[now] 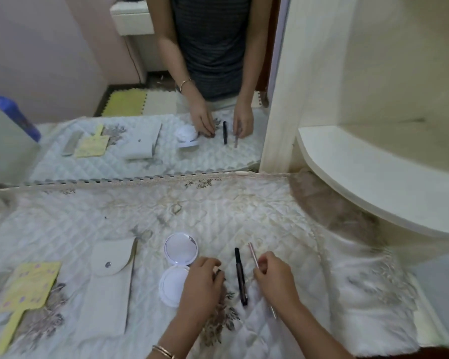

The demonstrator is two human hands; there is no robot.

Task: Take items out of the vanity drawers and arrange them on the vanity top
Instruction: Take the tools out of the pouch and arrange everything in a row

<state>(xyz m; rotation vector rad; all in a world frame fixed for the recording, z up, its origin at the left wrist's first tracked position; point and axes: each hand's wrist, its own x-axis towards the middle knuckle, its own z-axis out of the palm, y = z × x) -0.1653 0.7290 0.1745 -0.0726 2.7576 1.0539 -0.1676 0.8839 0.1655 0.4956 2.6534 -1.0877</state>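
Note:
The vanity top is covered by a quilted white cloth (218,211). My right hand (276,277) pinches a thin pink pencil (253,252) that lies lengthwise on the cloth. Left of it lies a black pen-like tube (240,277), free of both hands. My left hand (201,283) rests fingers-down on a small dark item (219,272) beside the tube; the item is mostly hidden. An open white round compact (178,265) with a mirror lid sits just left of my left hand.
A white snap pouch (109,283) and a yellow hand mirror (29,288) lie at the left. A mirror (130,99) stands behind the top and reflects the scene. A curved white shelf (373,182) juts out at the right.

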